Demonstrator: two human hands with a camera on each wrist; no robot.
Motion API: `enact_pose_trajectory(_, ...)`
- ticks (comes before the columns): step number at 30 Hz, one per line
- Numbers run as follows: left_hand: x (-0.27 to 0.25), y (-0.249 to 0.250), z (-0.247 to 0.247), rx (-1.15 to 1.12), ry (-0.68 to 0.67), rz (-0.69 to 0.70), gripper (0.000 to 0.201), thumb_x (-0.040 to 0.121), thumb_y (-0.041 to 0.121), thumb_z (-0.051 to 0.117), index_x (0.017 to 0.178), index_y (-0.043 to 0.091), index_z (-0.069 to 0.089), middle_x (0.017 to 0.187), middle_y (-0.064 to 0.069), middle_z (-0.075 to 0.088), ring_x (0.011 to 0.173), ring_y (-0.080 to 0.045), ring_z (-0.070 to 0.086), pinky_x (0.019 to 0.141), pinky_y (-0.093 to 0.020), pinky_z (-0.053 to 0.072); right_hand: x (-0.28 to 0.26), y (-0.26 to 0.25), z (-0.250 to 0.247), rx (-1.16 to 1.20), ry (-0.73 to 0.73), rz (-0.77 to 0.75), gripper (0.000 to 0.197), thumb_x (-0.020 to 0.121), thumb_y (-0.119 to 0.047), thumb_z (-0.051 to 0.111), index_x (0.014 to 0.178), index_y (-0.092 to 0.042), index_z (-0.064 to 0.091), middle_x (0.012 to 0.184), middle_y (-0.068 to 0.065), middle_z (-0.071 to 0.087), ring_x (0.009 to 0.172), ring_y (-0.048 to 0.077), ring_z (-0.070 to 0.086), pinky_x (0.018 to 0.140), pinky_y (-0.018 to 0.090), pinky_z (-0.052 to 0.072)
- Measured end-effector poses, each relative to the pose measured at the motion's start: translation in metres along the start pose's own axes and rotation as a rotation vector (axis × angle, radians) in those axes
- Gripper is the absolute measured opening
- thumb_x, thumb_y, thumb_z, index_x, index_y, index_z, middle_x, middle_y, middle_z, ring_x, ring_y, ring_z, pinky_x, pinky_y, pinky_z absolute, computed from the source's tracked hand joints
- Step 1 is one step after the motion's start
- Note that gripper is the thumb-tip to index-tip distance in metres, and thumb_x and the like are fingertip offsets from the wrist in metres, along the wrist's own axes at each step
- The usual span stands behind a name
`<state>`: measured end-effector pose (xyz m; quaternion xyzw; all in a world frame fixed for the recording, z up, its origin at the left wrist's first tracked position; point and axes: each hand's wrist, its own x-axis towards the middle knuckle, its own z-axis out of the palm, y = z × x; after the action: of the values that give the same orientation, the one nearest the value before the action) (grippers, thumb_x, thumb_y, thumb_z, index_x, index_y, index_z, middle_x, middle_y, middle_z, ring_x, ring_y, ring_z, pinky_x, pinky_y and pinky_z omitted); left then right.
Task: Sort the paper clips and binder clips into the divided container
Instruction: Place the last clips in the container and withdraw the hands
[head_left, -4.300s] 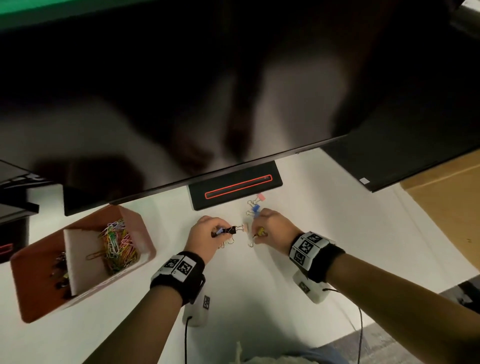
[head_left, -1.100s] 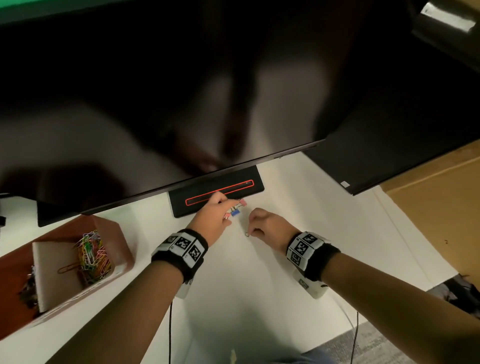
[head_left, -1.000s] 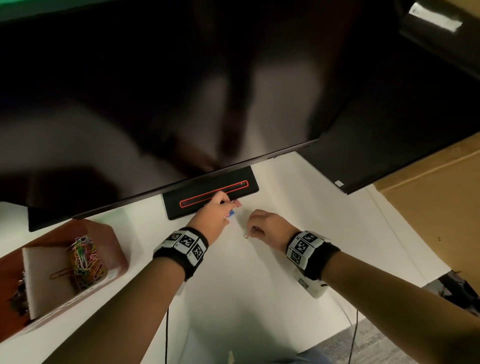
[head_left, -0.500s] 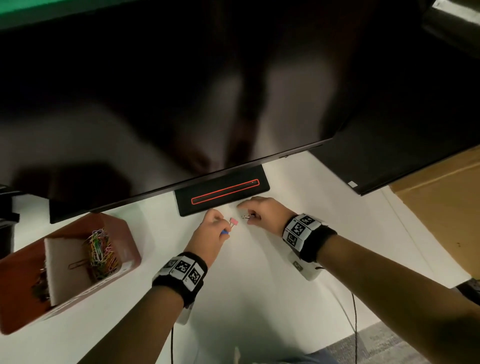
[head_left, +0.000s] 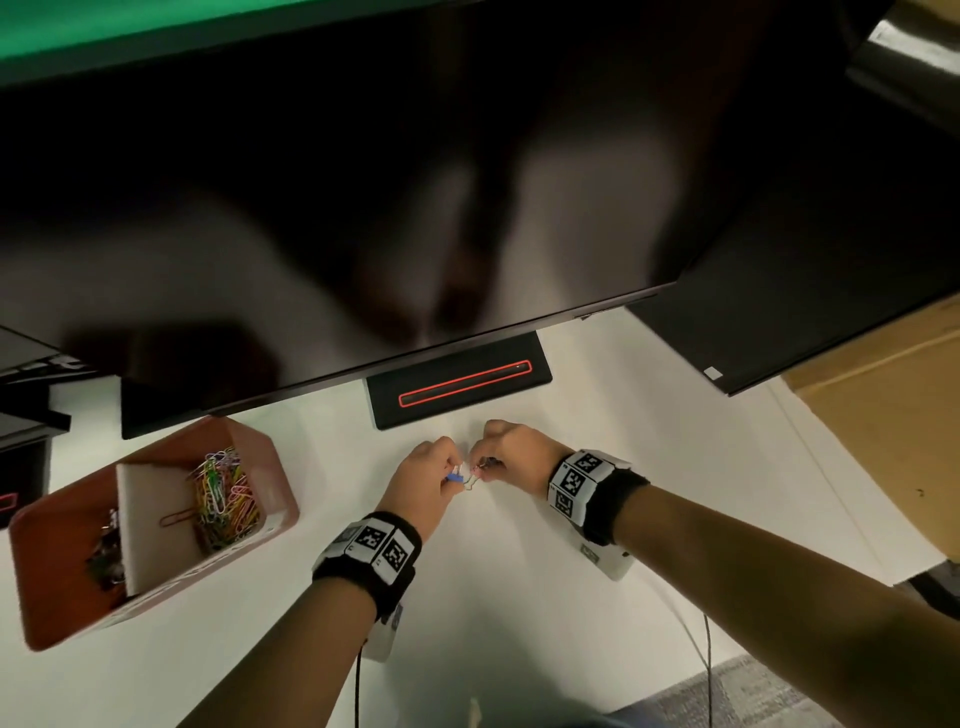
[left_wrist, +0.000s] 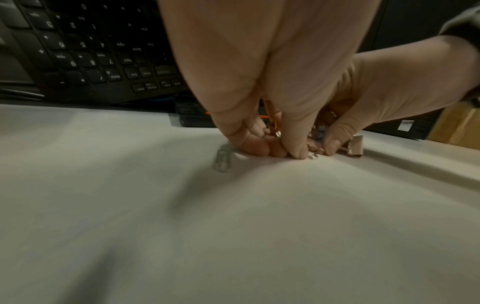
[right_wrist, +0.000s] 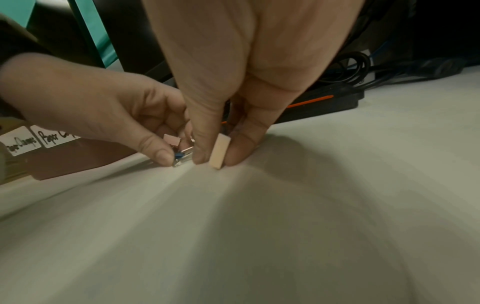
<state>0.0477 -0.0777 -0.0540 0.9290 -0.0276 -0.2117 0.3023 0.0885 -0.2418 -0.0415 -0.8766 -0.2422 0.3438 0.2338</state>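
My left hand (head_left: 451, 470) and right hand (head_left: 483, 466) meet fingertip to fingertip on the white table, just in front of the monitor base. The left hand (right_wrist: 166, 156) pinches a blue binder clip (right_wrist: 179, 155), with a pink binder clip (right_wrist: 171, 139) tucked in its curled fingers. Thumb and finger of the right hand (right_wrist: 214, 162) pinch a pale pink binder clip (right_wrist: 220, 152) that touches the table. A clear paper clip (left_wrist: 222, 161) lies beside the left fingers. The orange divided container (head_left: 280, 483) stands at the left, holding coloured paper clips (head_left: 223, 493) and dark binder clips (head_left: 106, 551).
A large dark monitor (head_left: 363, 208) overhangs the table; its black base with a red line (head_left: 462, 382) sits just beyond the hands. A keyboard (left_wrist: 91, 51) and cables (right_wrist: 363, 67) lie behind. The table's right edge (head_left: 831, 467) borders a cardboard box (head_left: 883, 405).
The left hand has come back from the monitor base with the clips. Both hands have drawn together until the fingertips nearly touch, and the right hand now pinches the pale pink clip.
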Motion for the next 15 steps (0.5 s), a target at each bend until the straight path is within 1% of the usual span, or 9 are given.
enact_pose_trajectory(2, -0.001, -0.001, 0.000, -0.032, -0.002, -0.017, 0.022, 0.082, 0.011, 0.064, 0.098, 0.013, 0.049, 0.086, -0.002, 0.052, 0.078, -0.017, 0.052, 0.071, -0.022, 0.042, -0.002, -0.001, 0.000, 0.012, 0.006, 0.014, 0.018, 0.085, -0.012, 0.061, 0.102, -0.010, 0.066, 0.094, 0.009, 0.051, 0.086, 0.024, 0.052, 0.084, 0.032, 0.046)
enact_pose_trajectory(4, -0.004, -0.004, -0.001, -0.031, -0.022, -0.018, 0.022, 0.082, 0.012, 0.064, 0.101, 0.012, 0.052, 0.084, -0.001, 0.052, 0.076, -0.016, 0.052, 0.072, -0.021, 0.042, -0.004, 0.001, 0.001, 0.019, 0.021, 0.025, 0.014, 0.082, -0.009, 0.064, 0.096, -0.008, 0.067, 0.094, 0.010, 0.056, 0.084, 0.022, 0.053, 0.083, 0.031, 0.046)
enact_pose_trajectory(6, -0.011, -0.005, -0.004, -0.016, -0.044, 0.019, 0.011, 0.082, 0.012, 0.064, 0.092, 0.011, 0.059, 0.083, 0.000, 0.053, 0.072, -0.013, 0.050, 0.070, -0.020, 0.040, -0.008, 0.003, 0.003, 0.005, 0.027, 0.034, 0.014, 0.082, -0.008, 0.065, 0.096, -0.007, 0.068, 0.100, 0.011, 0.060, 0.089, 0.023, 0.056, 0.083, 0.029, 0.045)
enact_pose_trajectory(8, -0.026, -0.007, -0.009, -0.059, -0.033, 0.056, 0.005, 0.081, 0.010, 0.064, 0.083, 0.012, 0.061, 0.081, 0.002, 0.052, 0.067, -0.008, 0.049, 0.067, -0.018, 0.039, -0.013, 0.004, 0.007, -0.002, 0.043, 0.029, 0.013, 0.082, -0.008, 0.064, 0.095, -0.008, 0.068, 0.101, 0.011, 0.061, 0.089, 0.024, 0.057, 0.081, 0.025, 0.043)
enact_pose_trajectory(10, -0.046, -0.009, -0.021, -0.105, 0.020, 0.077, 0.006, 0.080, 0.011, 0.066, 0.081, 0.015, 0.061, 0.080, 0.004, 0.052, 0.066, -0.005, 0.050, 0.066, -0.014, 0.040, -0.017, -0.003, 0.011, -0.006, 0.075, 0.014, 0.012, 0.082, -0.009, 0.063, 0.094, -0.009, 0.067, 0.099, 0.008, 0.060, 0.084, 0.022, 0.055, 0.078, 0.023, 0.041)
enact_pose_trajectory(12, -0.070, -0.015, -0.040, -0.138, 0.095, 0.073, 0.006, 0.080, 0.013, 0.067, 0.081, 0.016, 0.062, 0.081, 0.004, 0.054, 0.068, -0.006, 0.053, 0.065, -0.010, 0.041, -0.016, -0.020, 0.012, -0.003, 0.111, -0.025, 0.012, 0.083, -0.010, 0.063, 0.093, -0.011, 0.067, 0.095, 0.006, 0.059, 0.078, 0.015, 0.050, 0.077, 0.023, 0.043)
enact_pose_trajectory(15, -0.106, -0.039, -0.078, -0.215, 0.217, 0.003, 0.010, 0.078, 0.013, 0.069, 0.077, 0.020, 0.063, 0.077, 0.004, 0.058, 0.064, -0.008, 0.054, 0.062, -0.010, 0.041, -0.003, -0.069, 0.010, 0.018, 0.141, -0.132, 0.011, 0.082, -0.008, 0.064, 0.091, -0.011, 0.068, 0.088, -0.002, 0.052, 0.075, 0.012, 0.050, 0.074, 0.020, 0.041)
